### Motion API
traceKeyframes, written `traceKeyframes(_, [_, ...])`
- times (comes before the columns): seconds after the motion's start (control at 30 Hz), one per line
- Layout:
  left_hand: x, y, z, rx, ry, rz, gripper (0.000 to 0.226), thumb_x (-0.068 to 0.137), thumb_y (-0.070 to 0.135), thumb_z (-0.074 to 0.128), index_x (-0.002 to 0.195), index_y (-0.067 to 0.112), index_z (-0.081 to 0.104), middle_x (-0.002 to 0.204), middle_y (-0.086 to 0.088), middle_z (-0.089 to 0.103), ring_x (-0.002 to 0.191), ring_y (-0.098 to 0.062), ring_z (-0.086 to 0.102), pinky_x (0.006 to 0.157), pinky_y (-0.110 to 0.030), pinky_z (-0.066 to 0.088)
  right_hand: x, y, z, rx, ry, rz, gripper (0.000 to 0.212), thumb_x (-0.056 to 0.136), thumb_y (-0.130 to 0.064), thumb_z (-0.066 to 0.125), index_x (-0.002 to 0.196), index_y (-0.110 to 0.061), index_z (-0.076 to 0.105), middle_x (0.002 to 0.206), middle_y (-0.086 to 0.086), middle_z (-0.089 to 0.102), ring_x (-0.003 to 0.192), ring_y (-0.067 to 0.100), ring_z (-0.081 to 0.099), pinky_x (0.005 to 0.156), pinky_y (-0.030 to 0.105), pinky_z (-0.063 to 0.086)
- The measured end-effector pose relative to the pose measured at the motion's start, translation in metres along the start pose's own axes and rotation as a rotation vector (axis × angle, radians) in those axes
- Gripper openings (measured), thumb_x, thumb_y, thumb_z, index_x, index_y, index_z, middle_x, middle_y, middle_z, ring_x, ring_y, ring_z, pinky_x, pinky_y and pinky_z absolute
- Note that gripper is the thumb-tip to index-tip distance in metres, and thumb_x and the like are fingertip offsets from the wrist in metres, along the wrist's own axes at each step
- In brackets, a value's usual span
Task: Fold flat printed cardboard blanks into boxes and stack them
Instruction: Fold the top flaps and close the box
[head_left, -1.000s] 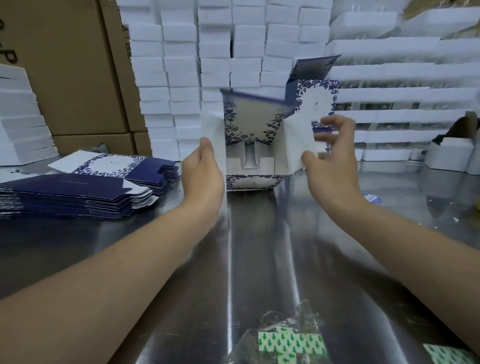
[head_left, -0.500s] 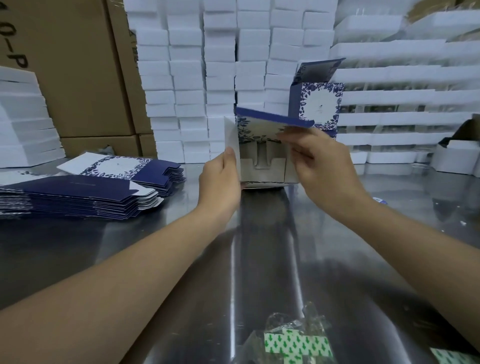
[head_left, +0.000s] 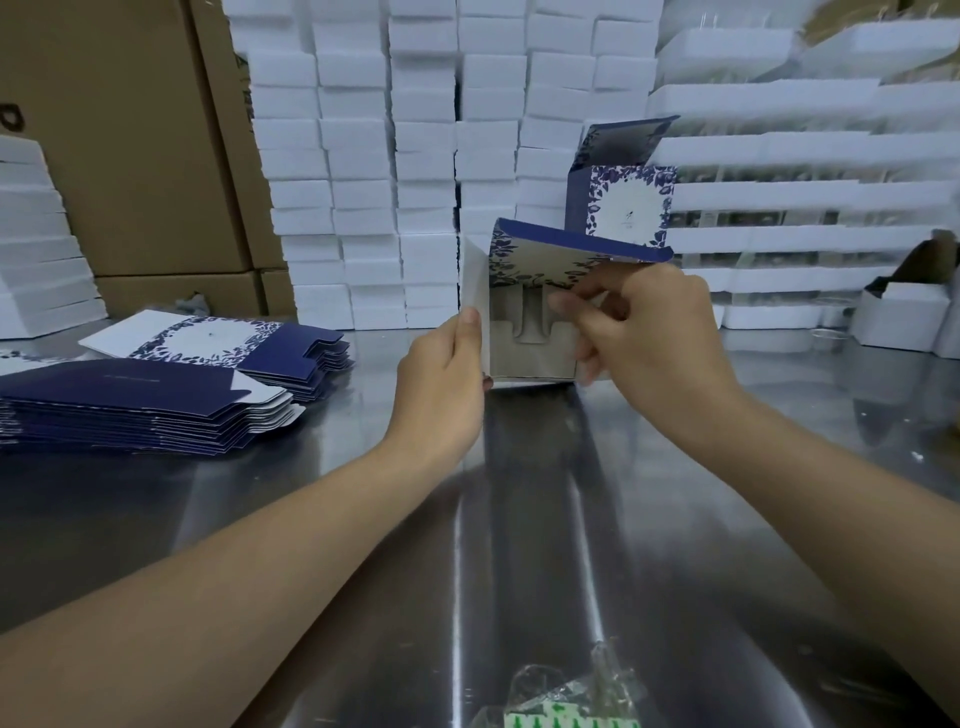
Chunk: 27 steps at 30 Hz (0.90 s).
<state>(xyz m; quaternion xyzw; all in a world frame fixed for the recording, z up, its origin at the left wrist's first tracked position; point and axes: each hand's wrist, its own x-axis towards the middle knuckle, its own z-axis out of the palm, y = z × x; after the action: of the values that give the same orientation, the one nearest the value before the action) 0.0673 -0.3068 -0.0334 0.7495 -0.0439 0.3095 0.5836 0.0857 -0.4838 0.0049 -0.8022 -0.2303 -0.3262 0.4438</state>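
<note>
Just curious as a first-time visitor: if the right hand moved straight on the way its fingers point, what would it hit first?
Probably the white left flap of the half-folded box: the right hand points leftward across the box's open inside, and the left hand holds that flap. Depth is hard to judge.

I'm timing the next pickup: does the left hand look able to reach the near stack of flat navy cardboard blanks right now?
Probably not yet: the left hand grips the side of the half-folded printed cardboard box. The stack of flat navy cardboard blanks lies to its left, with nothing visible between them.
</note>
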Motion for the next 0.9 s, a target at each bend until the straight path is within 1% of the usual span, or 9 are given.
traceKeyframes(0.07, [0.0, 0.0, 0.0, 0.031, -0.018, 0.008, 0.051, 0.115, 0.039, 0.035, 0.066, 0.025, 0.033, 0.049, 0.017, 0.037, 0.059, -0.007, 0.039, 0.099, -0.06, 0.057, 0.001, 0.001, 0.001, -0.159, -0.006, -0.038, 0.024, 0.104, -0.03, 0.063, 0.084, -0.019, 0.071, 0.061, -0.002, 0.07, 0.054, 0.015, 0.069, 0.068, 0.036, 0.057])
traceKeyframes(0.23, [-0.008, 0.005, 0.004, 0.122, -0.054, 0.106, 0.052, 0.115, 0.038, 0.037, 0.064, 0.027, 0.033, 0.053, 0.015, 0.035, 0.059, -0.009, 0.032, 0.095, -0.063, 0.056, 0.002, 0.009, 0.007, -0.461, -0.206, 0.008, 0.027, 0.103, -0.011, 0.048, 0.118, -0.012, 0.071, 0.112, 0.017, 0.072, 0.104, 0.041, 0.065, 0.092, 0.045, 0.055])
traceKeyframes(0.37, [-0.018, 0.013, 0.01, 0.183, -0.114, 0.289, 0.048, 0.115, 0.035, 0.039, 0.075, 0.012, 0.05, 0.066, 0.012, 0.043, 0.069, -0.012, 0.045, 0.079, -0.048, 0.053, -0.001, 0.011, 0.012, -0.563, -0.294, 0.067, 0.025, 0.105, -0.02, 0.051, 0.121, -0.021, 0.069, 0.124, 0.01, 0.069, 0.117, 0.034, 0.061, 0.098, 0.038, 0.049])
traceKeyframes(0.47, [-0.031, 0.025, 0.017, 0.183, -0.142, 0.459, 0.044, 0.114, 0.035, 0.041, 0.07, 0.033, 0.04, 0.067, 0.015, 0.044, 0.066, -0.008, 0.044, 0.062, -0.03, 0.035, 0.001, 0.019, 0.007, -0.363, -0.309, 0.113, 0.013, 0.101, -0.017, 0.058, 0.096, -0.021, 0.069, 0.094, 0.006, 0.073, 0.09, 0.025, 0.067, 0.083, 0.031, 0.051])
traceKeyframes(0.57, [-0.041, 0.028, 0.023, 0.142, -0.189, 0.479, 0.041, 0.112, 0.041, 0.041, 0.072, 0.041, 0.045, 0.071, 0.017, 0.049, 0.069, -0.011, 0.049, 0.063, -0.031, 0.037, 0.001, 0.023, 0.004, -0.324, -0.503, 0.121, 0.012, 0.106, -0.013, 0.055, 0.101, -0.013, 0.066, 0.099, 0.01, 0.071, 0.093, 0.018, 0.064, 0.082, 0.017, 0.044])
traceKeyframes(0.7, [-0.035, 0.023, 0.019, 0.219, -0.143, 0.447, 0.032, 0.113, 0.043, 0.035, 0.087, 0.047, 0.054, 0.08, 0.023, 0.054, 0.077, -0.004, 0.053, 0.067, -0.028, 0.036, 0.002, 0.026, 0.008, -0.333, -0.393, -0.002, 0.014, 0.099, -0.01, 0.061, 0.105, -0.005, 0.073, 0.107, 0.015, 0.074, 0.107, 0.029, 0.066, 0.098, 0.043, 0.048])
traceKeyframes(0.77, [-0.029, 0.019, 0.015, 0.27, -0.124, 0.409, 0.033, 0.113, 0.046, 0.031, 0.121, 0.044, 0.062, 0.099, 0.025, 0.062, 0.092, -0.003, 0.059, 0.075, -0.03, 0.042, 0.0, 0.026, 0.011, -0.329, -0.288, -0.042, 0.017, 0.101, -0.014, 0.059, 0.094, -0.008, 0.072, 0.093, 0.007, 0.075, 0.091, 0.024, 0.066, 0.092, 0.042, 0.049])
traceKeyframes(0.83, [-0.025, 0.014, 0.012, 0.377, -0.093, 0.363, 0.045, 0.112, 0.05, 0.025, 0.148, 0.045, 0.051, 0.122, 0.023, 0.064, 0.111, -0.008, 0.061, 0.085, -0.036, 0.048, -0.004, 0.027, 0.009, -0.185, -0.336, -0.066, 0.022, 0.108, -0.02, 0.053, 0.097, -0.02, 0.072, 0.089, -0.007, 0.078, 0.087, 0.011, 0.07, 0.088, 0.03, 0.05])
traceKeyframes(0.9, [-0.02, 0.01, 0.007, 0.471, -0.049, 0.313, 0.046, 0.112, 0.052, 0.021, 0.15, 0.046, 0.047, 0.129, 0.021, 0.063, 0.118, -0.016, 0.061, 0.091, -0.043, 0.051, -0.008, 0.026, 0.013, 0.389, -0.403, 0.202, 0.025, 0.112, -0.028, 0.051, 0.131, -0.027, 0.066, 0.118, -0.013, 0.078, 0.113, 0.0, 0.069, 0.105, 0.021, 0.046])
